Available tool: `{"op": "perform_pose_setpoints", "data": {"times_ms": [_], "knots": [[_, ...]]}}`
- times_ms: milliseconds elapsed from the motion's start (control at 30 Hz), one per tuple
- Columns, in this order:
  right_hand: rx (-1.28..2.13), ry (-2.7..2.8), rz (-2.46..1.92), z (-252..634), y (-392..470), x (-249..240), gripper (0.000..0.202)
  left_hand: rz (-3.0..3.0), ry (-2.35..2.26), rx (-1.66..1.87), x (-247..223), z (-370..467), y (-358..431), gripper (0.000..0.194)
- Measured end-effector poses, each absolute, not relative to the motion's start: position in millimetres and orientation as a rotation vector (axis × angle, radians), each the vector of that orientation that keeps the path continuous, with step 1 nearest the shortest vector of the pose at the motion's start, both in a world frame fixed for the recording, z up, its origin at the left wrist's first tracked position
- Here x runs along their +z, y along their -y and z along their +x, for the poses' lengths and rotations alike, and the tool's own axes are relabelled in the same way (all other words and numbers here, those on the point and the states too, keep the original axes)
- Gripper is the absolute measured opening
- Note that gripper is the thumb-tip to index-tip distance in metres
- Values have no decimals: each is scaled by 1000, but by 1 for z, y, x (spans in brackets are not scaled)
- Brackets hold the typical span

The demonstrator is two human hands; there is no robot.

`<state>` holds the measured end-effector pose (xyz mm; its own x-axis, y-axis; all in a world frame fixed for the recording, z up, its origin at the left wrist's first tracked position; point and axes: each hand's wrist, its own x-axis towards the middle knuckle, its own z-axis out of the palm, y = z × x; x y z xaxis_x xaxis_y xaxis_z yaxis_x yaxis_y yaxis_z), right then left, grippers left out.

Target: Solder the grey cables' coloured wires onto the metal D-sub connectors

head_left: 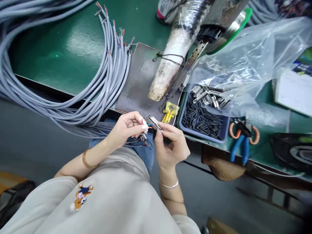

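Green worktop (60, 70) ran along the front, loaded at left with a bundle of grey multicore cables (105, 85), ends stripped, and at right with a blue tray (226, 130) of short black sleeves (202, 121). We logged the D-sub-style connector (154, 122) just in front of the dark board (136, 79), in the right hand (172, 143), thumb and fingertips pinched tight on its near end; the left hand (125, 129) was likewise closed, pinching fine coloured wires (150, 125) right beside it. Whether any wire touched the connector, we couldn't tell. Risks, we judged: wires could get mixed up, being so crowded; strands could bend or slip if the left pinch loosened; the connector could twist, being gripped only at one end. Metal connectors (144, 139) just below the left fingers might snag too. Pose: both forearms (97, 151) angled forward, hands meeting above the jeans (148, 157), left knuckles up, right palm inward, fingers curled.
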<state>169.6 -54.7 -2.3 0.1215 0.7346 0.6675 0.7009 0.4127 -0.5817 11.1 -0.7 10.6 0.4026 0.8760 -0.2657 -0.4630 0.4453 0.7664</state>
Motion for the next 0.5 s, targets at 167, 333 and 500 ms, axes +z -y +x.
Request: {"op": "perform_pose_setpoints", "data": {"times_ms": [167, 333, 500], "knots": [[-41, 1567, -1319, 174, 52, -1, 21, 698, -746, 951, 11, 15, 2, 33], [64, 1506, -1314, 171, 51, 0, 19, 611, -611, 932, 7, 11, 0, 18], [47, 1550, -1255, 168, 55, 1, 23, 518, -542, 932, 5, 9, 1, 6]]}}
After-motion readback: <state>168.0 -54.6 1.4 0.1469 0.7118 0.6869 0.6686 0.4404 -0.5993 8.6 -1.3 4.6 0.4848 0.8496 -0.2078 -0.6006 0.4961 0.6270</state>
